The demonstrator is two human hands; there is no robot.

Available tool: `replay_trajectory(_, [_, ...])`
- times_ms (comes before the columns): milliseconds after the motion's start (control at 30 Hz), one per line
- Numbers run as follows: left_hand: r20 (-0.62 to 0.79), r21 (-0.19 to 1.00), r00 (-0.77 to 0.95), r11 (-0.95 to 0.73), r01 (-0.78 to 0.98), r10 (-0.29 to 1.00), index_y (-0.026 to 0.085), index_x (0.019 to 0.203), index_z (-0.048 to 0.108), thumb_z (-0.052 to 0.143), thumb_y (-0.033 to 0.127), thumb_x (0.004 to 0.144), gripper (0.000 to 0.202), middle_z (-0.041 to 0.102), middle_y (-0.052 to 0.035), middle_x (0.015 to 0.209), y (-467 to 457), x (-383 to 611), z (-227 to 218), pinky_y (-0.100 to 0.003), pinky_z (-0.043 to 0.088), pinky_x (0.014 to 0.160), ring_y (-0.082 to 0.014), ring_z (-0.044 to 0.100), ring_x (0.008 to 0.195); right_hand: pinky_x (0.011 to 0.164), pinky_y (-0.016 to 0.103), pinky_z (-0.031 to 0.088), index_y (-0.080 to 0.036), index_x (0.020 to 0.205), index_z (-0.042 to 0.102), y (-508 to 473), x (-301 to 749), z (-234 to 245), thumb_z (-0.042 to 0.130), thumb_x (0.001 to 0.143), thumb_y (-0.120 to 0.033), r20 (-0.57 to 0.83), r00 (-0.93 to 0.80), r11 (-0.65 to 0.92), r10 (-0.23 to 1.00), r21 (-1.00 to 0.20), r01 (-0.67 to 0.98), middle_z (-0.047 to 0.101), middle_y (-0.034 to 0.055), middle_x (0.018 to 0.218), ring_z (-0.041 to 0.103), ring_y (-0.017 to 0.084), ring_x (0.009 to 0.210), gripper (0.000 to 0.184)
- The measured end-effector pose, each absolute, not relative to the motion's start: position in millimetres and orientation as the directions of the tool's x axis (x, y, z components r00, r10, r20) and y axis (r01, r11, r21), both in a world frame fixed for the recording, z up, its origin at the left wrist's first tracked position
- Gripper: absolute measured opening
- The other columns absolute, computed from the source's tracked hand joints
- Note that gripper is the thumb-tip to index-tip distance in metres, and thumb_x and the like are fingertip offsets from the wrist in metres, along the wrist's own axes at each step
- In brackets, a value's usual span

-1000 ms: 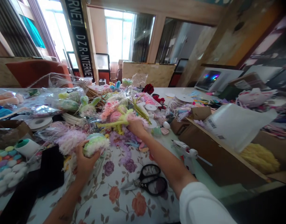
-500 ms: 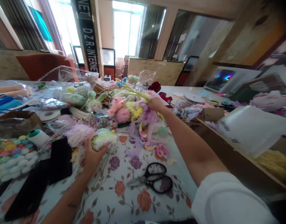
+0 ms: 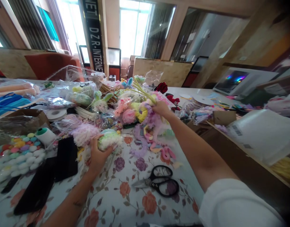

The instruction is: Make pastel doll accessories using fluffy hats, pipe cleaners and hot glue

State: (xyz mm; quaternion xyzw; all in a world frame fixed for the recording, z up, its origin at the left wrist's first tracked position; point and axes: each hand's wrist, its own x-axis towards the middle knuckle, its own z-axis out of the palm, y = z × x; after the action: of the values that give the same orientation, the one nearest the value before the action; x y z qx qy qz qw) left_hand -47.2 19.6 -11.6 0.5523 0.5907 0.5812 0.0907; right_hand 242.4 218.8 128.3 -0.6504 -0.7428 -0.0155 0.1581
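The left hand [image 3: 97, 156] is closed around a fluffy green-and-white pom-pom bundle [image 3: 109, 139], pressed low on the floral-clothed bench [image 3: 126, 201] at about 9 o'clock from the black scissors [image 3: 159, 183]. The right hand [image 3: 162, 108], at 12 o'clock from the scissors, is clenched on a bunch of pale green stems [image 3: 142, 91] with lilac and yellow fuzzy pieces [image 3: 147, 121] hanging beneath it, lifted clear of the heap of bagged craft stock [image 3: 83, 94]. Loose pink curls [image 3: 165, 153] lie on the cloth just below the dangling pieces.

To do this well, I judge the right hand should keep its grip near the stem bases so the trailing fluff does not snag the bags at its 9 o'clock, and draw the bunch straight up before bringing it over. The left hand should hold its bundle steady without crushing the pile. Stray curls may drag along, so a gentle shake would help
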Motion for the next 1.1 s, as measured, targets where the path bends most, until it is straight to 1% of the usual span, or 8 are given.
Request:
replay_trajectory(300, [0.424,0.863,-0.403,-0.227,0.452,0.811,0.021,0.113,0.056,0.076,0.031,0.063,0.055,0.054,-0.0075,0.115,18,-51,-6,-0.041,0.038,0.101,-0.0271,0.051,0.111,0.076,0.029,0.046,-0.011,0.111,0.062,172,190,48,0.061,0.079,-0.02,0.164,-0.233,0.264,0.959,-0.202,0.943,0.07,0.0159,0.106,0.065,0.026,0.092,0.034])
replay_trajectory(500, [0.095,0.994,-0.378,-0.07,0.08,0.921,0.02,0.12,0.054,0.077,0.037,0.061,0.066,0.064,-0.0042,0.099,17,-53,14,-0.03,0.05,0.078,-0.0197,0.062,0.085,0.072,0.028,0.043,-0.013,0.109,0.064,151,212,79,0.066,0.078,-0.043,0.249,-0.204,0.275,0.947,-0.298,0.914,0.07,0.0098,0.095,0.063,0.025,0.088,0.043])
replay_trajectory(567, [0.037,0.999,-0.342,-0.037,0.005,0.939,0.019,0.121,0.053,0.078,0.036,0.06,0.067,0.066,-0.0047,0.098,19,-51,24,-0.028,0.05,0.072,-0.0189,0.063,0.082,0.067,0.027,0.042,-0.013,0.101,0.067,135,225,93,0.061,0.082,-0.043,0.309,-0.167,0.282,0.936,-0.378,0.882,0.069,0.0068,0.083,0.062,0.022,0.078,0.036])
replay_trajectory(667, [0.007,1.0,-0.301,-0.003,0.013,0.953,0.02,0.118,0.055,0.077,0.037,0.06,0.064,0.067,-0.005,0.1,26,-50,38,-0.026,0.051,0.069,-0.0191,0.065,0.082,0.052,0.024,0.037,-0.014,0.08,0.069,105,246,103,0.063,0.079,-0.044,0.278,-0.12,0.292,0.953,-0.743,0.602,0.058,-0.0004,0.057,0.05,0.013,0.052,0.031])
replay_trajectory(767, [-0.015,0.992,-0.242,0.045,0.121,0.97,0.02,0.113,0.058,0.078,0.037,0.06,0.059,0.068,-0.0061,0.102,41,-54,46,-0.028,0.052,0.07,-0.0213,0.066,0.085,0.039,0.021,0.026,-0.016,0.079,0.069,78,257,94,0.066,0.077,-0.044,0.054,-0.235,0.083,0.97,-0.99,0.114,0.059,-0.0022,0.058,0.032,0.005,0.039,0.029])
replay_trajectory(867, [-0.032,0.953,-0.168,0.081,0.293,0.985,0.017,0.11,0.06,0.08,0.037,0.056,0.061,0.069,-0.008,0.097,55,-61,45,-0.033,0.052,0.073,-0.0257,0.065,0.087,0.035,0.018,0.024,-0.016,0.08,0.069,60,248,70,0.068,0.075,-0.037,-0.152,-0.37,-0.251,0.917,-0.939,-0.236,0.065,-0.0008,0.069,0.028,0.002,0.038,0.022])
replay_trajectory(967, [0.033,0.927,-0.122,0.016,0.375,0.992,0.017,0.112,0.06,0.082,0.038,0.055,0.065,0.069,-0.0078,0.099,57,-66,39,-0.033,0.05,0.077,-0.0269,0.064,0.091,0.034,0.015,0.027,-0.014,0.077,0.069,54,223,39,0.069,0.073,-0.029,-0.288,-0.435,-0.43,0.853,-0.86,-0.274,0.064,0.0,0.066,0.034,0.002,0.039,0.016])
replay_trajectory(1100, [0.063,0.978,-0.109,-0.039,0.204,0.992,0.018,0.112,0.061,0.083,0.039,0.055,0.064,0.069,-0.0075,0.099,42,-68,31,-0.027,0.05,0.071,-0.0223,0.065,0.086,0.036,0.015,0.036,-0.013,0.081,0.068,50,192,12,0.066,0.074,-0.022,-0.354,-0.465,-0.493,0.812,-0.842,-0.219,0.066,0.0022,0.067,0.048,0.005,0.043,0.012])
